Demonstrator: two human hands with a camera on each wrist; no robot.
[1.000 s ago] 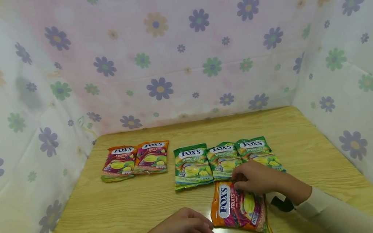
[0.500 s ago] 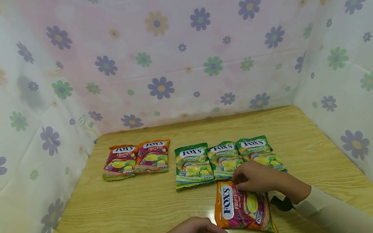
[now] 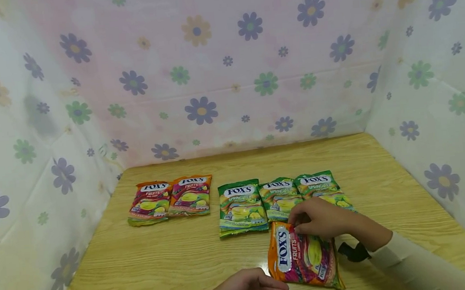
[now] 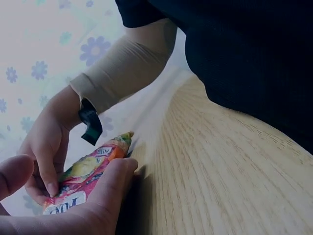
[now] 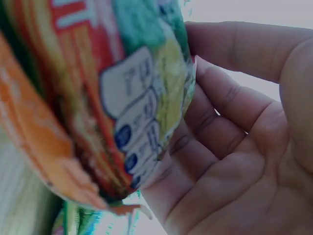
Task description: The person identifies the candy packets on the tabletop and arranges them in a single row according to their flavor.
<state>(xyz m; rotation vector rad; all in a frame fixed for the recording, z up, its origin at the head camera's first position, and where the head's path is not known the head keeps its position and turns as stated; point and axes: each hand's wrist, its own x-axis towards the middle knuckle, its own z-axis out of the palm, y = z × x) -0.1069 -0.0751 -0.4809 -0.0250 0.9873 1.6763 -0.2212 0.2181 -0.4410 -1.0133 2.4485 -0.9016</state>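
My right hand (image 3: 322, 218) pinches the upper edge of an orange and magenta bag of Fox's Fruits candy (image 3: 303, 258), turned sideways above the wooden table. In the right wrist view the thumb and fingers grip the bag (image 5: 137, 98) along its edge. My left hand (image 3: 244, 289) is beside the bag's lower left corner, thumb and fingers relaxed and apart; whether it touches the bag I cannot tell. Just behind stand three green Spring Tea candy bags in a row, the left one (image 3: 241, 207), the middle one (image 3: 281, 199) and the right one (image 3: 319, 184), partly covered by my right hand.
Two more Fruits candy bags, one at the far left (image 3: 150, 202) and one beside it (image 3: 190, 195), lie side by side on the wooden table (image 3: 163, 255). Flowered cloth (image 3: 228, 86) encloses the back and both sides. A dark strap (image 3: 353, 251) hangs at my right wrist.
My left hand has moved right and turned, its fingers uncurling beside the bag. The held Fruits candy bag has shifted slightly right. My right hand keeps its grip.
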